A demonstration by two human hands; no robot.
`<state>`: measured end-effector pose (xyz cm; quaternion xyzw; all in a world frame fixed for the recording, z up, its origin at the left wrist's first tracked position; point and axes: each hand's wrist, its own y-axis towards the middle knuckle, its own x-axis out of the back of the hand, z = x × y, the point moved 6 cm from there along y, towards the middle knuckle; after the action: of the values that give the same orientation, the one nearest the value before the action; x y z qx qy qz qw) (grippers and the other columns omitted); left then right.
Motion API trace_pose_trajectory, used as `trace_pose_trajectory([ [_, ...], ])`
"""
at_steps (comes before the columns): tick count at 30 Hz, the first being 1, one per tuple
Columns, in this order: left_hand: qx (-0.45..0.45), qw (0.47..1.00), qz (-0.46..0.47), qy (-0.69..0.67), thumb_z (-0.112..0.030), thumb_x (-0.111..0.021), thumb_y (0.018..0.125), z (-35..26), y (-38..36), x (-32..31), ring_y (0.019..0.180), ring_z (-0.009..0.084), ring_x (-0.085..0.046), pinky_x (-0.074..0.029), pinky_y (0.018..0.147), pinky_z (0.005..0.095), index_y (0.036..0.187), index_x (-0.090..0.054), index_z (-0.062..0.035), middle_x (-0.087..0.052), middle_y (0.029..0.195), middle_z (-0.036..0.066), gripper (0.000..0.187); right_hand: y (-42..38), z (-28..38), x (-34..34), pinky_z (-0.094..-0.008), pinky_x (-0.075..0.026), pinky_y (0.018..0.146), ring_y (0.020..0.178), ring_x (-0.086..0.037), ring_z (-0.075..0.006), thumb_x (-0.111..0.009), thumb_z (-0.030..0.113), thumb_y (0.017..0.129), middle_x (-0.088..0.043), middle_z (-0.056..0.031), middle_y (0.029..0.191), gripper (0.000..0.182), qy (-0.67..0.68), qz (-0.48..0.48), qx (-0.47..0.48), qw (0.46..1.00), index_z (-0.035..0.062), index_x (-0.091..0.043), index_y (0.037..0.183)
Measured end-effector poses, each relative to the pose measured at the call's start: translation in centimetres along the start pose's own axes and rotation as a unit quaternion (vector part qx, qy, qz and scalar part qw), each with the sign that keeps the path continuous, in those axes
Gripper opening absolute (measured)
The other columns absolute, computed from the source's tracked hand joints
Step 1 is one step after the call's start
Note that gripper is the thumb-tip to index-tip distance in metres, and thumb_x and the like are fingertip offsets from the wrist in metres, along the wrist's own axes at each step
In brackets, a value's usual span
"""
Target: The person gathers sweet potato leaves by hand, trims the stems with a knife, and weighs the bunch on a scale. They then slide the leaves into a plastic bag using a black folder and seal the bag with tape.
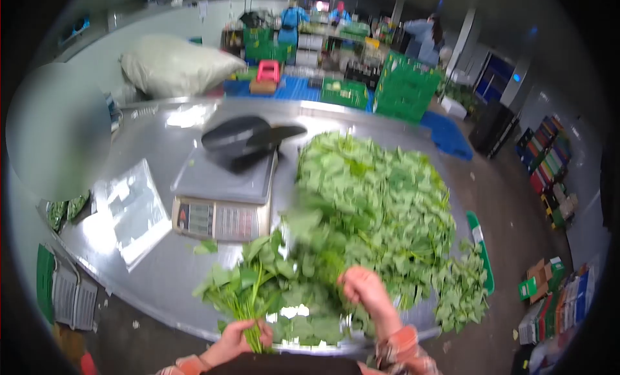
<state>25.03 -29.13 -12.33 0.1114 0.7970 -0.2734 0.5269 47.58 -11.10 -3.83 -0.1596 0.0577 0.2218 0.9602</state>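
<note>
My left hand (240, 337) is closed around the stems of a bunch of leafy greens (253, 281), whose leaves fan out away from me over the metal table. My right hand (365, 290) is closed, fingers curled in, at the near edge of a large heap of the same greens (381, 201). Blurred leafy stems (318, 243) reach from its fingertips toward the scale; their exact extent is smeared by motion. Ahead on the left stands a digital scale (223, 204), with a dark scoop-like pan (242, 139) lying on its platform.
Clear plastic bags (135, 210) lie on the metal table (171, 284) left of the scale. Past the far edge are a big white sack (174, 65) and stacked green crates (407, 88). Grey crates (71, 294) stand at lower left. Several people work in the background.
</note>
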Motion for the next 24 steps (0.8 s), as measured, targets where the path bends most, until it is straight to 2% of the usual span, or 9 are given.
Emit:
trace_pose_trajectory([
  [2, -0.078, 0.996, -0.019, -0.033, -0.032, -0.053, 0.086, -0.5, 0.6, -0.6, 0.073, 0.025, -0.053, -0.042, 0.071, 0.0388, 0.082, -0.053, -0.0034, -0.057, 0.081, 0.012, 0.029, -1.0, 1.8, -0.2, -0.0197, -0.027, 0.037, 0.039, -0.036, -0.0065, -0.047, 0.022, 0.094, -0.045, 0.0, 0.049, 0.022, 0.082, -0.01, 0.072, 0.994, 0.0015, -0.054, 0.088],
  [4, -0.147, 0.986, -0.066, -0.04, -0.03, -0.055, 0.086, -2.2, 1.3, -1.2, 0.066, 0.0195, -0.045, -0.038, 0.065, 0.0345, 0.085, -0.052, -0.0065, -0.048, 0.07, 0.004, 0.023, 0.5, -2.7, -0.4, -0.0201, -0.025, 0.037, 0.038, -0.032, -0.0063, -0.045, 0.021, 0.096, -0.041, 0.0014, 0.049, 0.022, -0.026, 0.042, -0.053, 0.997, 0.0024, -0.053, 0.088],
  [7, -0.225, 0.969, -0.08, -0.066, -0.026, -0.057, 0.086, -4.6, 0.9, -0.5, 0.063, 0.0162, -0.04, -0.035, 0.063, 0.0316, 0.092, -0.052, -0.0072, -0.039, 0.065, 0.001, 0.021, 0.7, -8.8, -0.6, -0.0205, -0.024, 0.037, 0.039, -0.029, -0.0059, -0.044, 0.02, 0.096, -0.039, 0.0026, 0.05, 0.02, 0.032, 0.061, -0.157, 0.985, 0.0031, -0.052, 0.09],
  [10, -0.273, 0.955, -0.116, -0.028, -0.022, -0.057, 0.087, -6.5, 0.2, -2.4, 0.062, 0.0137, -0.036, -0.033, 0.062, 0.0287, 0.096, -0.053, -0.0082, -0.036, 0.064, -0.002, 0.017, -1.1, -3.3, -3.0, -0.021, -0.023, 0.038, 0.04, -0.027, -0.0052, -0.045, 0.022, 0.096, -0.036, 0.0038, 0.051, 0.02, 0.13, 0.079, 0.011, 0.988, 0.0038, -0.052, 0.091],
  [14, -0.265, 0.949, -0.163, 0.04, -0.019, -0.061, 0.085, -6.4, 1.1, -2.3, 0.063, 0.0125, -0.036, -0.033, 0.062, 0.0279, 0.106, -0.054, -0.0059, -0.037, 0.065, -0.003, 0.025, -0.1, -6.8, -5.4, -0.021, -0.025, 0.041, 0.044, -0.031, -0.0041, -0.046, 0.023, 0.097, -0.038, 0.0045, 0.053, 0.02, -0.066, 0.114, 0.01, 0.991, 0.0042, -0.052, 0.09],
  [15, -0.264, 0.941, -0.201, 0.069, -0.015, -0.064, 0.083, -6.2, 1.4, -2.2, 0.07, 0.0148, -0.049, -0.043, 0.069, 0.0331, 0.105, -0.052, -0.0003, -0.049, 0.07, 0.002, 0.029, -0.5, -6.8, -6.3, -0.0202, -0.027, 0.043, 0.046, -0.035, -0.0034, -0.05, 0.021, 0.095, -0.04, 0.0056, 0.055, 0.018, -0.058, 0.109, -0.002, 0.992, 0.0049, -0.052, 0.087],
  [18, -0.267, 0.913, -0.269, 0.148, -0.01, -0.065, 0.081, -5.6, 2.4, -3.6, 0.073, 0.0147, -0.055, -0.047, 0.069, 0.03, 0.102, -0.054, 0.0004, -0.058, 0.079, 0.006, 0.026, -0.7, -8.0, -8.0, -0.0218, -0.03, 0.043, 0.046, -0.038, -0.0043, -0.056, 0.019, 0.091, -0.04, 0.0038, 0.053, 0.017, -0.15, 0.083, 0.011, 0.985, 0.0053, -0.054, 0.081],
  [21, -0.297, 0.896, -0.275, 0.182, -0.006, -0.067, 0.079, -4.9, 3.8, -3.9, 0.073, 0.0136, -0.057, -0.047, 0.068, 0.0275, 0.1, -0.056, 0.0004, -0.061, 0.084, 0.008, 0.024, -1.2, -6.8, -9.5, -0.0313, -0.038, 0.044, 0.045, -0.051, -0.0223, -0.06, 0.022, 0.086, -0.05, -0.0087, 0.051, 0.02, -0.346, 0.032, 0.139, 0.927, 0.0053, -0.054, 0.077],
  [24, -0.308, 0.88, -0.304, 0.196, -0.006, -0.067, 0.079, -4.6, 4.8, -2.1, 0.07, 0.0133, -0.057, -0.047, 0.066, 0.0268, 0.099, -0.057, 0.0004, -0.063, 0.088, 0.009, 0.024, -1.6, -7.0, -11.2, -0.0364, -0.041, 0.044, 0.047, -0.052, -0.0322, -0.061, 0.022, 0.084, -0.05, -0.0154, 0.052, 0.02, -0.409, 0.045, 0.191, 0.891, 0.0056, -0.053, 0.076],
])
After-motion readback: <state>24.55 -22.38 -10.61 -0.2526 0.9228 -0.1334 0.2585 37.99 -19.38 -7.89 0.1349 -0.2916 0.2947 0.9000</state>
